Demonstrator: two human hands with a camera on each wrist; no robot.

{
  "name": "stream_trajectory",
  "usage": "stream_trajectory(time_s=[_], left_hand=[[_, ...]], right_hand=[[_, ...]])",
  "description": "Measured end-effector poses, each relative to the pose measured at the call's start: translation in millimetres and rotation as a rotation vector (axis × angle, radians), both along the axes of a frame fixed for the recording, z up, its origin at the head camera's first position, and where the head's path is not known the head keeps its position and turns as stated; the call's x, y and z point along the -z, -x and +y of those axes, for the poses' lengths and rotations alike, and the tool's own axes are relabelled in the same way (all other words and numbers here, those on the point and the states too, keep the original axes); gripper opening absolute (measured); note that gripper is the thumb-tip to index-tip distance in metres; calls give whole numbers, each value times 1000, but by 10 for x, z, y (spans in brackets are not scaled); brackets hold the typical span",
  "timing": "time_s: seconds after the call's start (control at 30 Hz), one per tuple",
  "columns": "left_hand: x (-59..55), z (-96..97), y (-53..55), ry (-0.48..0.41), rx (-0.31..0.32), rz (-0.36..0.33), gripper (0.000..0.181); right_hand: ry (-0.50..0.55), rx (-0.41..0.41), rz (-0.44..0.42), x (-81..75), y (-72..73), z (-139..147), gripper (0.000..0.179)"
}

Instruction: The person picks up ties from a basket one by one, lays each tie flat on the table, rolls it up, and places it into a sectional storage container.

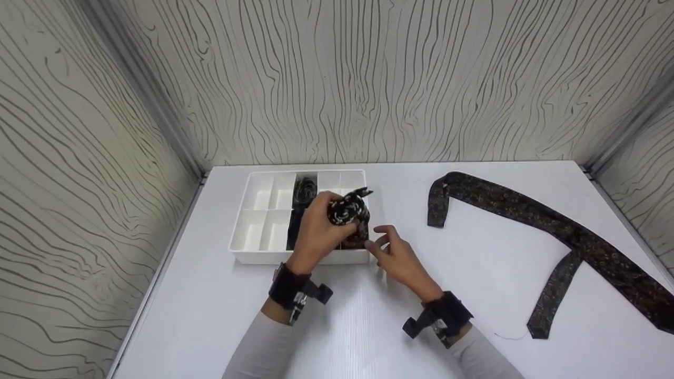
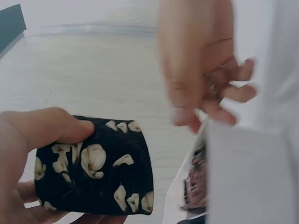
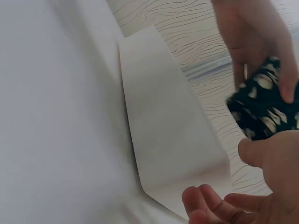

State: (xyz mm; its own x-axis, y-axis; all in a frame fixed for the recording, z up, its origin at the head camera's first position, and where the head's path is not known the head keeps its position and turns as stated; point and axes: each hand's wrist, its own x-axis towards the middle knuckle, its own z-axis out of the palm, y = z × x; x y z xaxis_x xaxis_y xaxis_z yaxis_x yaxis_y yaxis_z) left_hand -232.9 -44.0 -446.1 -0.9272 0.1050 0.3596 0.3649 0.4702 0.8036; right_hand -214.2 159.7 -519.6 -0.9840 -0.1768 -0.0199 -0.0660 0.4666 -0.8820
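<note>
A rolled necktie (image 1: 346,209), black with pale flowers, is gripped by my left hand (image 1: 319,231) above the right side of the white divided box (image 1: 300,257). One narrow end of it sticks out toward the back right. In the left wrist view, the thumb presses the outside of the roll (image 2: 96,163). My right hand (image 1: 397,258), holding nothing, is beside the box's front right corner with its fingers loosely bent. Under the held roll, a reddish-brown rolled tie (image 1: 354,242) sits in the front right compartment.
A dark rolled tie (image 1: 305,191) fills a back middle compartment, with dark cloth (image 1: 294,231) in the one before it. Across the table's right side lies a long dark patterned necktie (image 1: 537,213), unrolled and folded over. A wood-grain patterned wall (image 1: 337,84) stands behind the table.
</note>
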Motion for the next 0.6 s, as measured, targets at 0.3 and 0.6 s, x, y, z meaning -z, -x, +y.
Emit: stream_trajectory(time_s=[0.3,0.6], left_hand=[[-57,-56,641,4,-168,-83,48],[118,-116,995,73,-229,-140,53]], right_hand=[[7,17,-40,20,80,-85,39],[47,-7,-65,40,88,-91,36]])
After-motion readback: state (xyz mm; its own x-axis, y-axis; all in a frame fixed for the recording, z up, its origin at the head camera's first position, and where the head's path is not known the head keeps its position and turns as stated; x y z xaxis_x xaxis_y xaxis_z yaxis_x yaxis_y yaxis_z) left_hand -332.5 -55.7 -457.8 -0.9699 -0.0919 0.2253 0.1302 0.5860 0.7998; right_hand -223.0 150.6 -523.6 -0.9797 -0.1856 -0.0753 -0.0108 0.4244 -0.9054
